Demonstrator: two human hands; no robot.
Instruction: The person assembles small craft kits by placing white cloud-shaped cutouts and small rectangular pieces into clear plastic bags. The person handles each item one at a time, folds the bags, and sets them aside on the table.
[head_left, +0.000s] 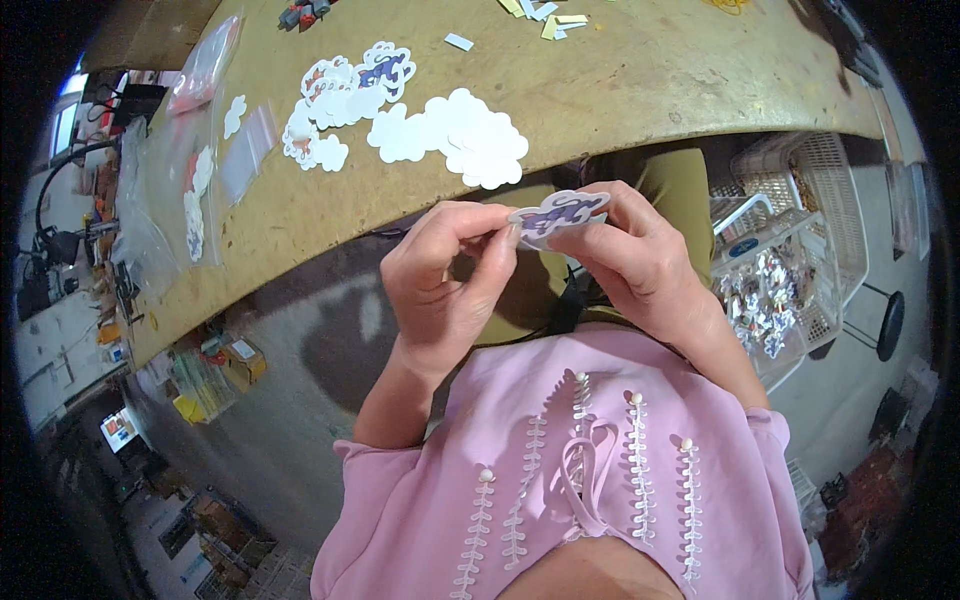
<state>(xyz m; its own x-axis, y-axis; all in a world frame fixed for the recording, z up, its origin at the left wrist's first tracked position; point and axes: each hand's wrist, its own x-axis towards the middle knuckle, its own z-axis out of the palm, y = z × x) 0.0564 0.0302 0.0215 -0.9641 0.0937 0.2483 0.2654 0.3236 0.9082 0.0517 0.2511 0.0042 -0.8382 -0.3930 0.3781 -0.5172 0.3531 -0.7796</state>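
Note:
Between my two hands, in front of the table's near edge, is a cloud-shaped die-cut card (562,216) with a dark purple printed figure and a white border. My left hand (445,265) pinches its left end between thumb and index finger. My right hand (640,255) grips the other end, thumb below and fingers behind. Whether more than one card is in the grip I cannot tell. Beyond my hands, a pile of blank white cloud-shaped cards (480,140) lies on the table. To its left, similar cards with printed figures (385,70) overlap one another.
The wooden table (640,80) curves across the top. Clear plastic bags (250,150) lie at its left end. Yellow and white paper strips (555,25) lie at the far side. At my right, a plastic bin (770,290) holds many small printed pieces, beside a white basket (840,190).

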